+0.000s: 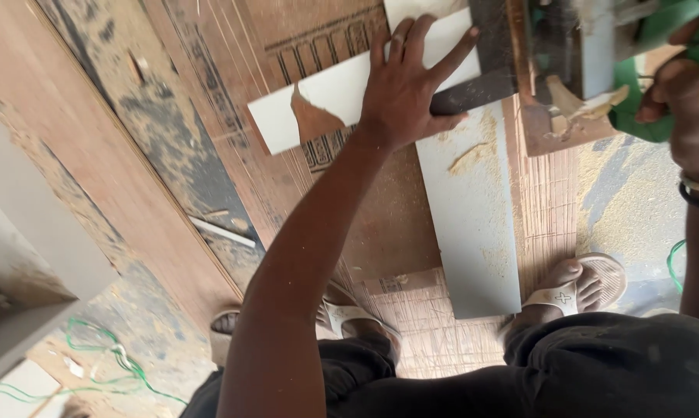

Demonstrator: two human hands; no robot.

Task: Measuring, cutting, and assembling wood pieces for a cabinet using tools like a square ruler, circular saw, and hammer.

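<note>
My left hand (406,89) lies spread flat on the thin white strip (341,97) across the carved wooden panel (210,93), stiff but chipped and brittle-looking, while my right hand (686,97) grips the green power tool (651,54).

Daylight falls on a dusty concrete floor (164,139) strewn with sawdust (635,201), with a carved wooden door panel (326,46) lying at twelve o'clock and green cord (109,360) at eight o'clock.
</note>
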